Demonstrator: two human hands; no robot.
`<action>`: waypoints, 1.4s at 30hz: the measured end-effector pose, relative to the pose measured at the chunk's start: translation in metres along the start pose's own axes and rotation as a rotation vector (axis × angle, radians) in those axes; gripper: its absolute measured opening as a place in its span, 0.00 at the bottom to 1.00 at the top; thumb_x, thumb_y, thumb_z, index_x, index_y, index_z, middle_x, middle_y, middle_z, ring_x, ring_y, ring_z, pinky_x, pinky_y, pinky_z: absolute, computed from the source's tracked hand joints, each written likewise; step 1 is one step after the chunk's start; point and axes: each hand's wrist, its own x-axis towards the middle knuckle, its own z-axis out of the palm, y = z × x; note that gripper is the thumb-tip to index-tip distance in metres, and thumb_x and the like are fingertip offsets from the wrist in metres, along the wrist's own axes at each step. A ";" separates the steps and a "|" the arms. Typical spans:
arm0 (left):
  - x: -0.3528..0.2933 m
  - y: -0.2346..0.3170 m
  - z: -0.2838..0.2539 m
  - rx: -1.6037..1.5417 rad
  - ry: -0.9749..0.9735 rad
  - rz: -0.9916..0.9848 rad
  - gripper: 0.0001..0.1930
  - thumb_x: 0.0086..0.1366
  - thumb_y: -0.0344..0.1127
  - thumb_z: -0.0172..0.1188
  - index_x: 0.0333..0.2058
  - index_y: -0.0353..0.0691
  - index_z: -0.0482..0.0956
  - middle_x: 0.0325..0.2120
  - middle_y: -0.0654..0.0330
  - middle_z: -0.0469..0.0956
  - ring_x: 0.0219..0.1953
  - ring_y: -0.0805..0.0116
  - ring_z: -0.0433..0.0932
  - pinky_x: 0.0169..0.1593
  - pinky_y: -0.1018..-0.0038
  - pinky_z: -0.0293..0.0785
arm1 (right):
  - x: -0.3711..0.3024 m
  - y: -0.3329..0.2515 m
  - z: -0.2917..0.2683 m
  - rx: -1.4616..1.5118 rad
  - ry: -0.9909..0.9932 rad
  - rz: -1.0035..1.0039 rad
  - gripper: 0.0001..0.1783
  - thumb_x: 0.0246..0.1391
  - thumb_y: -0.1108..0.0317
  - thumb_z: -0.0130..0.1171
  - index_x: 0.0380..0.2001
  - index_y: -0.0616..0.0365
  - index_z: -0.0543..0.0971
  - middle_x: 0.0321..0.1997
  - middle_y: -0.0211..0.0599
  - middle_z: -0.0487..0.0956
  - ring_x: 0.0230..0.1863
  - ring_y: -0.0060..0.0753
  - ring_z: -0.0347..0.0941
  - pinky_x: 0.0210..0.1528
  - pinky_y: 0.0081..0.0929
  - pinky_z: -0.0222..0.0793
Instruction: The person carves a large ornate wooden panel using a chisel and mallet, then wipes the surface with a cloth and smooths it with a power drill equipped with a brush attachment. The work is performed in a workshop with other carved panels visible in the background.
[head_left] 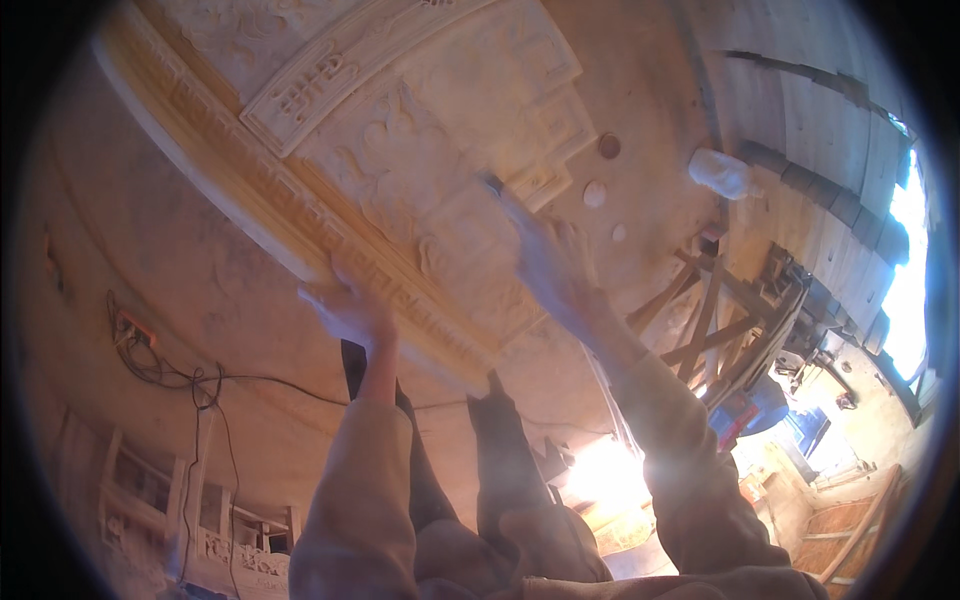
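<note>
A large pale carved panel point(430, 150) with relief figures, a raised banner and a fretwork border slants below me. My left hand point(350, 310) is at its yellowish near border, thumb out to the left and fingers apart; it appears to rest on the edge with nothing in it. Over the carved face, my right hand point(555, 260) is closed and blurred. A small dark-tipped thing point(493, 184) sticks out from its fingers toward the relief. Its kind cannot be made out, nor whether it touches the surface.
Dark cables point(150, 370) with an orange piece lie at left. A brown round lid-like thing point(609, 146), pale discs point(595, 193) and a whitish plastic bag point(720, 173) lie right of the panel. Wooden trestles point(710, 310) and a bright lamp point(610, 480) stand at right.
</note>
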 end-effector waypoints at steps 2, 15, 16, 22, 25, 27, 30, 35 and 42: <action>-0.002 0.000 -0.001 -0.022 -0.004 0.007 0.34 0.73 0.59 0.52 0.51 0.25 0.65 0.37 0.35 0.78 0.39 0.35 0.80 0.37 0.48 0.76 | -0.009 0.005 -0.003 0.015 -0.048 0.051 0.49 0.47 0.76 0.63 0.74 0.44 0.59 0.36 0.54 0.81 0.36 0.58 0.80 0.39 0.50 0.74; 0.000 0.000 -0.001 -0.054 -0.057 -0.065 0.39 0.72 0.58 0.54 0.59 0.20 0.63 0.44 0.33 0.77 0.43 0.35 0.80 0.41 0.49 0.78 | -0.008 -0.001 -0.012 -0.021 -0.034 0.072 0.42 0.51 0.74 0.62 0.71 0.49 0.64 0.36 0.52 0.81 0.39 0.51 0.81 0.38 0.45 0.74; -0.001 0.000 -0.002 -0.030 -0.072 -0.085 0.41 0.72 0.59 0.53 0.61 0.19 0.61 0.45 0.32 0.77 0.43 0.35 0.80 0.42 0.49 0.78 | -0.008 0.000 -0.016 -0.049 -0.074 0.098 0.42 0.51 0.74 0.62 0.71 0.49 0.65 0.37 0.52 0.81 0.39 0.51 0.81 0.38 0.45 0.74; -0.002 0.002 -0.002 0.010 -0.014 -0.030 0.44 0.72 0.60 0.51 0.61 0.15 0.59 0.45 0.29 0.77 0.44 0.34 0.80 0.42 0.48 0.77 | -0.006 -0.006 -0.010 0.046 0.053 0.025 0.38 0.50 0.76 0.60 0.67 0.46 0.69 0.34 0.52 0.81 0.36 0.54 0.80 0.36 0.47 0.73; -0.003 0.001 -0.001 0.036 -0.002 -0.032 0.45 0.72 0.60 0.51 0.62 0.13 0.58 0.45 0.27 0.76 0.45 0.34 0.80 0.43 0.48 0.77 | -0.014 0.000 -0.007 -0.063 -0.055 0.066 0.43 0.47 0.75 0.62 0.69 0.47 0.66 0.39 0.53 0.82 0.39 0.53 0.81 0.40 0.49 0.73; -0.002 0.001 0.001 0.055 -0.016 -0.058 0.45 0.72 0.60 0.51 0.63 0.13 0.57 0.46 0.27 0.76 0.46 0.34 0.80 0.44 0.48 0.77 | -0.016 0.005 -0.006 -0.084 -0.012 0.068 0.41 0.48 0.77 0.60 0.68 0.45 0.68 0.35 0.53 0.81 0.36 0.55 0.80 0.37 0.51 0.72; -0.002 -0.002 0.000 -0.017 -0.051 -0.044 0.45 0.72 0.59 0.51 0.63 0.12 0.56 0.47 0.27 0.76 0.46 0.34 0.80 0.44 0.48 0.77 | -0.014 0.007 0.000 0.023 0.148 -0.042 0.39 0.49 0.78 0.58 0.68 0.44 0.69 0.29 0.51 0.81 0.30 0.57 0.79 0.32 0.51 0.71; 0.000 -0.006 0.005 0.054 0.050 0.032 0.41 0.73 0.58 0.52 0.61 0.17 0.59 0.40 0.35 0.80 0.41 0.38 0.82 0.38 0.49 0.78 | -0.028 0.010 0.000 -0.114 -0.052 0.065 0.47 0.43 0.76 0.65 0.71 0.48 0.64 0.31 0.47 0.82 0.32 0.54 0.80 0.35 0.50 0.73; -0.001 -0.007 0.005 0.002 0.026 0.001 0.37 0.72 0.58 0.53 0.54 0.19 0.65 0.37 0.33 0.79 0.38 0.35 0.81 0.38 0.47 0.76 | -0.018 0.013 0.003 0.079 0.329 -0.188 0.36 0.49 0.79 0.59 0.64 0.48 0.70 0.28 0.49 0.81 0.29 0.57 0.78 0.32 0.51 0.71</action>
